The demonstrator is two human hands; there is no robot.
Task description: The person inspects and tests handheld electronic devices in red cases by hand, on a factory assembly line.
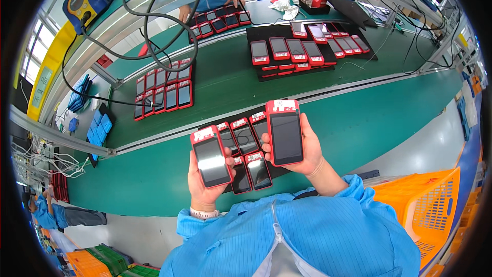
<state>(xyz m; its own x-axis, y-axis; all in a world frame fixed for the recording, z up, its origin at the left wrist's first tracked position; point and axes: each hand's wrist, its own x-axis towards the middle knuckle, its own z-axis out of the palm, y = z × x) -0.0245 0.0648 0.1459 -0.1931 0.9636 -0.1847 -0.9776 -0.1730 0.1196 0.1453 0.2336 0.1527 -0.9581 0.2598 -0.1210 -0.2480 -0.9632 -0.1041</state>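
A red handheld device [210, 156] rests face up in the left hand [204, 195], its top edge tipped toward the left, a white label above the screen and a broad band of pale glare across the glass. A second red handheld device [285, 133], gripped in the right hand [311, 154], stands straighter and farther forward, screen dark, white label along its top. The two are held apart, both faces showing.

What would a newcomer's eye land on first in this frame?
First, two red-cased handheld devices near the centre: one in the left grip, its screen streaked with glare, the other in the right grip, its screen dark. Next, the orange plastic crate at lower right and the blue-and-yellow instrument at upper left.
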